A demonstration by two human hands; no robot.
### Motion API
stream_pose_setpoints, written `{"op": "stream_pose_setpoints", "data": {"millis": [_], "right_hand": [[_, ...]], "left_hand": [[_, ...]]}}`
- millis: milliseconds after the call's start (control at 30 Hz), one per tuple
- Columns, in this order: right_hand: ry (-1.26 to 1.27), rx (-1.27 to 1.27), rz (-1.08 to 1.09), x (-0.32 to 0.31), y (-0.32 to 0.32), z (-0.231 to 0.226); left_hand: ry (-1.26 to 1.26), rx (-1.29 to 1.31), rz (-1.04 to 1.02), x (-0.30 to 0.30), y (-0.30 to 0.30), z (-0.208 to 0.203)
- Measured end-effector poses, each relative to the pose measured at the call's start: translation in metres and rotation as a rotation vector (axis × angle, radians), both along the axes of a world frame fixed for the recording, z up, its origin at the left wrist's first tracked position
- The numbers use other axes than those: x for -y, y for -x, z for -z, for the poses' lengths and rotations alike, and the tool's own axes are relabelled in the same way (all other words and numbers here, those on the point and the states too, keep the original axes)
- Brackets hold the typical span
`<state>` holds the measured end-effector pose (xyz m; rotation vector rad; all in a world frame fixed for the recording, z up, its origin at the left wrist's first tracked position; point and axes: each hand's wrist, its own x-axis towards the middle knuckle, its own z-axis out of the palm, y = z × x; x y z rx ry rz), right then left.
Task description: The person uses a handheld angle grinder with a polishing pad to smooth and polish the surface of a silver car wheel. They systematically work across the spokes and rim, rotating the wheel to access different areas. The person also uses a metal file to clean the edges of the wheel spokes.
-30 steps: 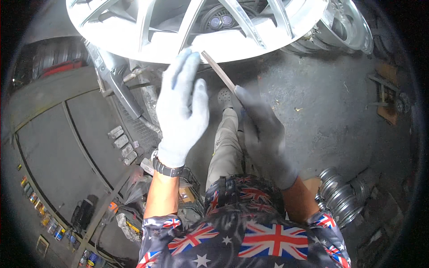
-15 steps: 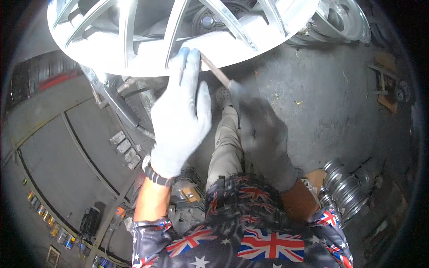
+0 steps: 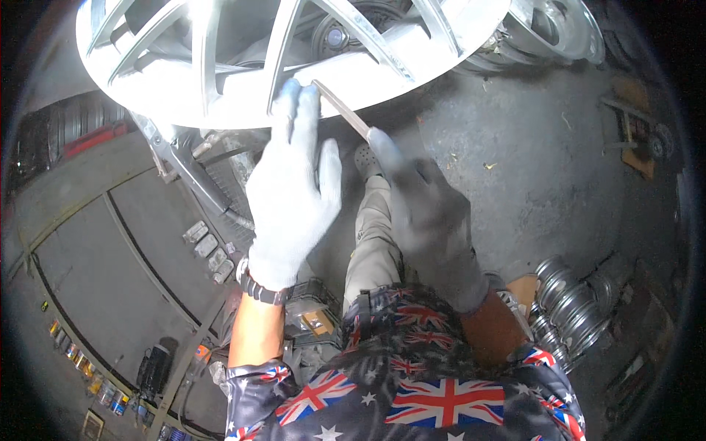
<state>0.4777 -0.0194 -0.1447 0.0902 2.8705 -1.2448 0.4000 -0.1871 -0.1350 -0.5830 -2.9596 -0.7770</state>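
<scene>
A bright silver alloy wheel rim (image 3: 360,79) with several spokes fills the top of the view, strongly lit. My right hand (image 3: 430,220), in a grey-looking glove, is closed around the near end of a narrow flat file (image 3: 344,112), or a file-like strip. The file's far tip meets the rim's lip beside a spoke. My left hand (image 3: 288,195), in a white glove with bluish fingertips, lies with its fingers stretched out. Its fingertips touch the lip just left of the file's tip; whether they also press on the file I cannot tell.
Another silver wheel (image 3: 555,33) stands behind at the upper right. More wheels (image 3: 570,309) are stacked at the lower right. A metal stand arm (image 3: 187,165) reaches below the rim. Cans (image 3: 88,367) and pale blocks (image 3: 209,250) sit on the left.
The file's tip has shifted slightly left along the rim's lip, and my right hand moved a little with it. My left hand has edged slightly left too. The wheel shifted slightly in view.
</scene>
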Motion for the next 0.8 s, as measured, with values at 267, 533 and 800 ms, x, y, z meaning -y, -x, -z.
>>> {"op": "stream_pose_setpoints", "data": {"millis": [267,533,800], "right_hand": [[-0.088,0.031,0.033,0.005,0.003,0.001],[-0.066,-0.146,0.071,0.007,0.025,-0.001],[-0.033,-0.205,0.034,0.001,0.023,0.01]], "left_hand": [[-0.267,-0.457,-0.235,0.019,0.021,-0.012],[-0.1,-0.705,-0.579,0.082,0.129,0.006],[-0.253,-0.494,-0.523,0.096,0.154,-0.02]]}}
